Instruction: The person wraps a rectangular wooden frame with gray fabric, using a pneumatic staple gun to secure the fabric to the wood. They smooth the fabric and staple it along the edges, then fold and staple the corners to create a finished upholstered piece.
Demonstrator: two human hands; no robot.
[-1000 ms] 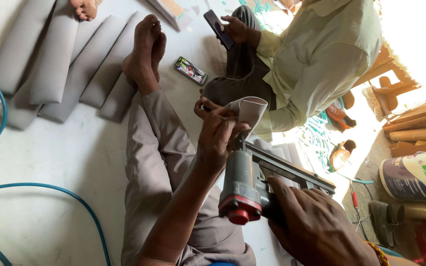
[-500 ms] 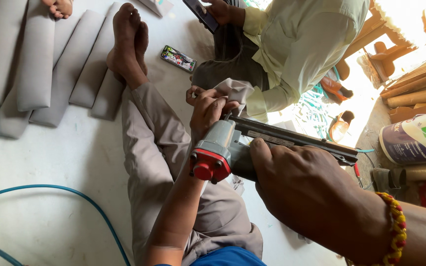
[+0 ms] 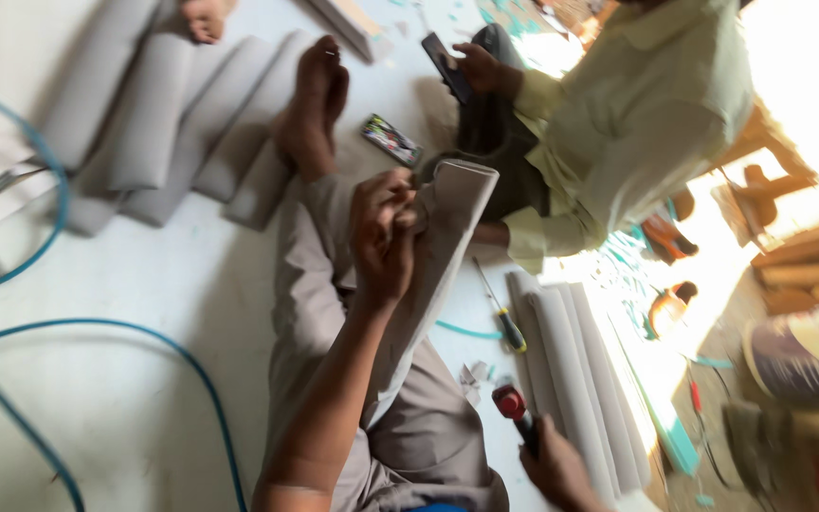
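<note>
Pale floor everywhere, with the person sitting flat on it, legs stretched toward the top of the view and bare feet (image 3: 313, 109) resting against a row of grey padded rolls (image 3: 158, 128) near the top left corner. A blue hose (image 3: 97, 332) loops across the left side of the floor. Another person in a light shirt (image 3: 637, 123) sits at the top right, one hand on a dark phone (image 3: 445, 66), totally separate from the work. More grey rolls (image 3: 571, 379) lie stacked on the floor along the right leg. The main piece is the grey padded strip (image 3: 428, 275), lying over the lap with its long axis running from the knee area up and away, its far end tipped toward the other person. The left hand (image 3: 381, 237) is right on it, fingers curled tight and pinching the fabric edge near that upper end. The right hand (image 3: 556, 469) is down at the bottom edge, well off the strip to its right, closed around the handle of a red-capped stapler tool (image 3: 514, 408). A yellow-handled screwdriver (image 3: 502, 318) lies between strip and rolls. So the left hand is the nearer one.
</note>
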